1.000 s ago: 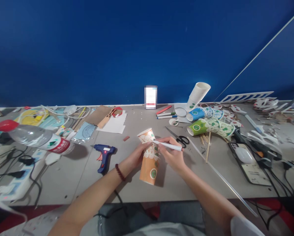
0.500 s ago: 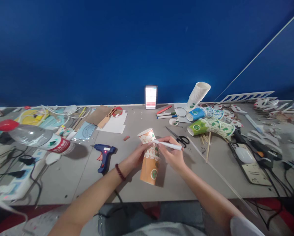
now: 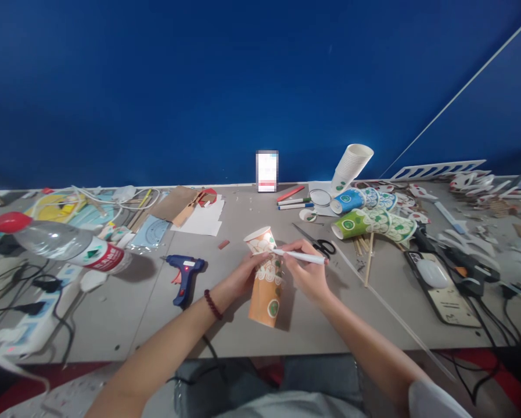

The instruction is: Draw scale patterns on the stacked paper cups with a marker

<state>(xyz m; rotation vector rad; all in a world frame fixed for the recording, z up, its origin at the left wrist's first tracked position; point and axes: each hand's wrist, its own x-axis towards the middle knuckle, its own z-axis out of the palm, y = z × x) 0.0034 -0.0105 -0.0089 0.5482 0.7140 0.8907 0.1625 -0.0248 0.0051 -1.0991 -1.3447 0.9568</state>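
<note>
An orange and white form made of joined paper cups [image 3: 265,296] lies on the table in front of me, its open rim pointing away. My left hand [image 3: 245,274] grips it from the left side, fingers partly hidden behind the cups. A white marker pen [image 3: 306,256] is pinched in my right hand [image 3: 306,278], its tip at the white patterned part of the upper cup. Whether the tip touches the paper I cannot tell. Black-handled scissors [image 3: 323,247] lie just beyond the right hand.
On the left are a blue glue gun [image 3: 185,276], a bottle [image 3: 75,244] lying tilted and a power strip [image 3: 46,313]. To the right lie joined green cups [image 3: 369,225], blue cups [image 3: 351,201] and a phone [image 3: 454,302] under a mouse. A cup stack [image 3: 351,165] leans behind.
The marker's rear end has shifted very slightly to the right with my right hand. My left hand and the orange cups keep their place.
</note>
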